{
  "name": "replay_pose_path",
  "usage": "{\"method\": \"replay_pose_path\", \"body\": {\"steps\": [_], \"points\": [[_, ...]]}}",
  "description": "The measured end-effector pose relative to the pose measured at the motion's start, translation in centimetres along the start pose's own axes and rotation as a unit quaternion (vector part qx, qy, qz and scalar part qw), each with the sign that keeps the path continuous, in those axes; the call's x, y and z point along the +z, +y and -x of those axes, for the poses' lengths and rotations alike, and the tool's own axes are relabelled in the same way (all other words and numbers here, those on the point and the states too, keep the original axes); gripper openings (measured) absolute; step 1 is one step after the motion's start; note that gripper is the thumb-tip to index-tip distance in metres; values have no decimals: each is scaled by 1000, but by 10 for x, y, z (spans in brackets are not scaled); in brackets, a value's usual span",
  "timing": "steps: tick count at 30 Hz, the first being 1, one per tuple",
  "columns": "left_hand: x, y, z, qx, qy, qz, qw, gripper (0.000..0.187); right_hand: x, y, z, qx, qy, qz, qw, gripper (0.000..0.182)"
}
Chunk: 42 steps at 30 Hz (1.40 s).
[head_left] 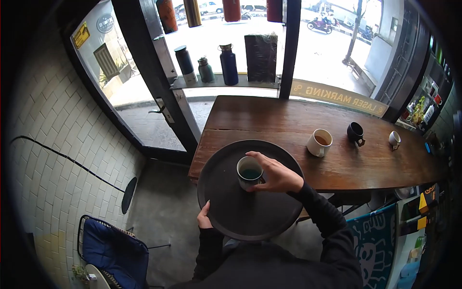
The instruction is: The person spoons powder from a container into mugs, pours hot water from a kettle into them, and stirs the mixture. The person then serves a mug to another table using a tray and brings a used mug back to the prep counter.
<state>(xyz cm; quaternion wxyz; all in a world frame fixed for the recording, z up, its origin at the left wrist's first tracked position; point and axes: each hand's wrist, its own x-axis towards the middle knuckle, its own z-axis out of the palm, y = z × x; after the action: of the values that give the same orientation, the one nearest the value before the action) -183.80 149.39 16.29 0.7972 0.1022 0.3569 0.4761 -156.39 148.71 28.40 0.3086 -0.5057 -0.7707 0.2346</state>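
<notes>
A round dark tray (226, 207) is held at its lower left rim by my left hand (205, 216), thumb on top and the other fingers hidden beneath. On the tray stands a cup (250, 181) with blue-green liquid inside. My right hand (276, 174) grips this cup from the right, fingers over the far side of its rim and thumb at the near side. The tray's far part overlaps the edge of the wooden table (250, 115).
On the table stand a white mug (319, 143) with brown liquid, a black cup (355, 133) and a small white cup (394, 139). Bottles (228, 65) line a shelf by the window. A blue chair (114, 253) is at the lower left, near a glass door (154, 115).
</notes>
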Motion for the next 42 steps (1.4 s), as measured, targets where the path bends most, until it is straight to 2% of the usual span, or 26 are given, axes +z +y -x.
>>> {"method": "replay_pose_path", "body": {"steps": [2,6,8,12,14,15,17,20,21,28,30,36,42], "points": [[-7,-2,-6,-13,-11,10,1000,39,3,-4,-7,36,26,-49,998,87],[-13,-3,-11,-8,-33,16,999,39,7,-3,-9,43,64,-11,997,76],[-10,-3,-10,5,-10,-1,1000,39,3,-3,-10,22,113,-20,993,65],[-5,0,-7,-7,-39,17,999,39,-22,0,-17,38,173,26,984,65],[-9,-1,-7,17,-48,-3,999,38,-40,3,-22,62,223,22,973,66],[-8,-1,-6,15,-47,-3,999,38,-48,7,-26,64,223,22,973,66],[6,2,3,-4,-29,17,999,37,-61,18,-32,76,282,93,952,73],[9,3,5,6,-10,4,1000,36,-75,45,-42,112,304,87,942,75],[9,2,5,4,-11,4,1000,36,-76,58,-45,118,324,130,930,69],[13,1,6,10,-18,15,1000,36,-73,102,-57,166,326,114,924,76],[11,1,4,8,-24,24,999,36,-69,106,-59,186,314,115,924,83],[2,-2,-2,-10,-20,42,999,35,-66,108,-58,207,287,124,927,90],[15,1,7,16,-24,6,1000,35,-63,115,-59,193,276,102,936,90]]}}
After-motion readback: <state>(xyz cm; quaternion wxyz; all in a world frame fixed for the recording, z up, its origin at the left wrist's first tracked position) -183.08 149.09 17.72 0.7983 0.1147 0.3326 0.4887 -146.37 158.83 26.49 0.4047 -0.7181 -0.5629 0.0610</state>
